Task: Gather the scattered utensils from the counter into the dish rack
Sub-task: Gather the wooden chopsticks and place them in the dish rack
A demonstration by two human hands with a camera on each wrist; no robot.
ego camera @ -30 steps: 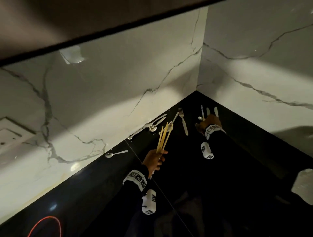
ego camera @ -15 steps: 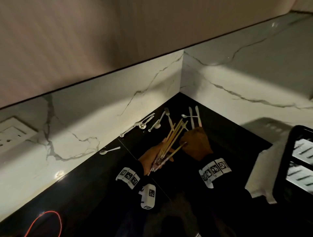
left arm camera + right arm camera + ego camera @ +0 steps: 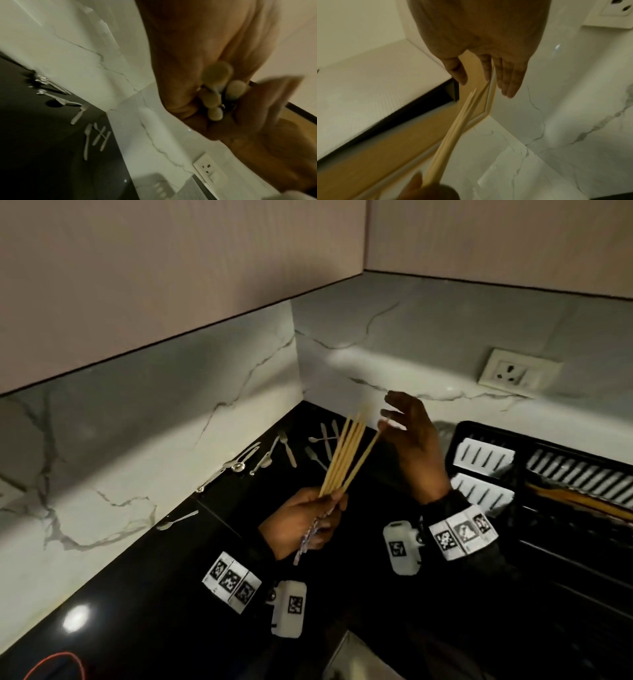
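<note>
My left hand (image 3: 308, 517) grips a bundle of several wooden chopsticks (image 3: 346, 457) by their lower ends, held up above the black counter; their butt ends (image 3: 216, 93) show inside the fist in the left wrist view. My right hand (image 3: 407, 433) is raised just right of the chopstick tips, fingers straight and spread, holding nothing; in the right wrist view the chopsticks (image 3: 453, 129) point up toward its fingers (image 3: 506, 75). Several white forks, spoons and knives (image 3: 291, 451) lie scattered in the counter corner. The black dish rack (image 3: 548, 474) stands at the right.
Marble backsplash walls meet in the corner behind the utensils, with cabinets overhead. A wall socket (image 3: 513, 373) sits above the rack. One spoon (image 3: 176, 520) lies apart at the left by the wall. A red cable (image 3: 51, 662) curls at the near left.
My left hand has lifted the chopstick bundle higher and more upright. My right hand came off the counter, rose beside the tips and spread its fingers. The view swung right, revealing the rack.
</note>
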